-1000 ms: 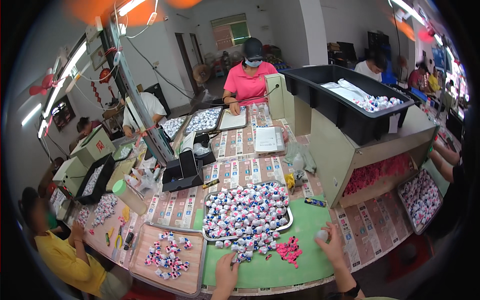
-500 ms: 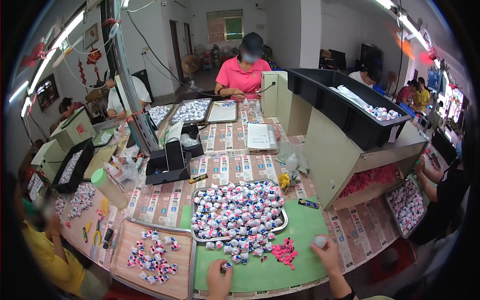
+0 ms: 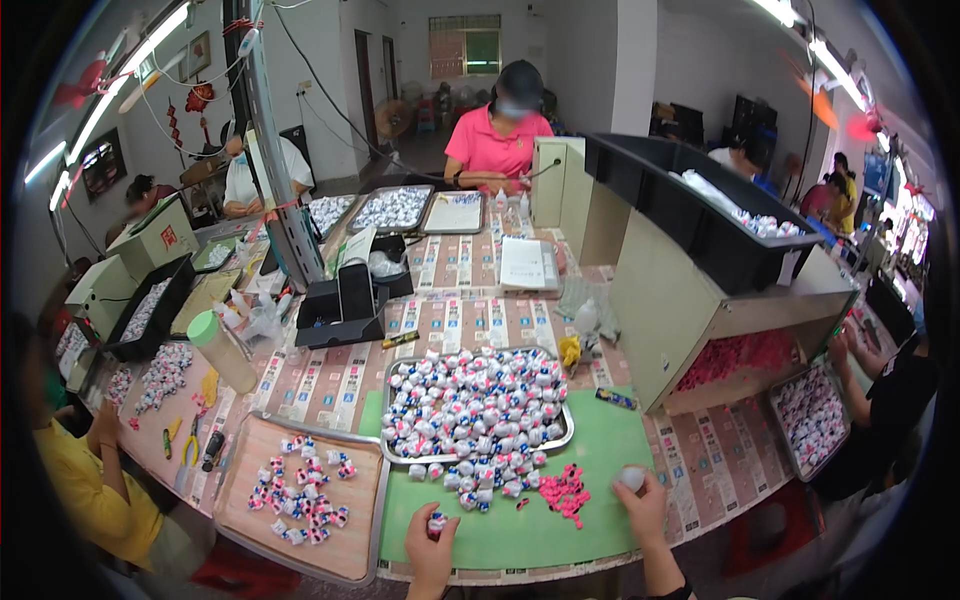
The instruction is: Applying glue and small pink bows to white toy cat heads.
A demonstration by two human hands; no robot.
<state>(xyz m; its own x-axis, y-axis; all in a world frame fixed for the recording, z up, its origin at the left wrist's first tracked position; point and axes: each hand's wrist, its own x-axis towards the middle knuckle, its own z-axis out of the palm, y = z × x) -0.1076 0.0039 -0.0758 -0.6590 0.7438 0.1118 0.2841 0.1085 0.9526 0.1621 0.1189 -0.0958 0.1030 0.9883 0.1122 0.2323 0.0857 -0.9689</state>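
My left hand is closed in a pinch around a small white figure piece with blue and pink parts, over the near edge of the green mat. To the right, my right hand grips a whitish, translucent rounded object; its lower part is hidden in the fingers. Between the hands lies a loose pile of small pink pieces with dark marks. Beyond them stands a metal tray heaped with white, blue and pink pieces, several spilling over its near edge onto the mat.
A wooden-bottomed tray with scattered pieces is at my left. At the right stands a beige box with a black bin on top. Black phone stand and a green-lidded bottle are farther back. Co-workers sit around the table.
The view has shifted slightly. My left hand has turned the white piece, and pink on it now shows. My right hand keeps hold of the whitish object, slightly turned.
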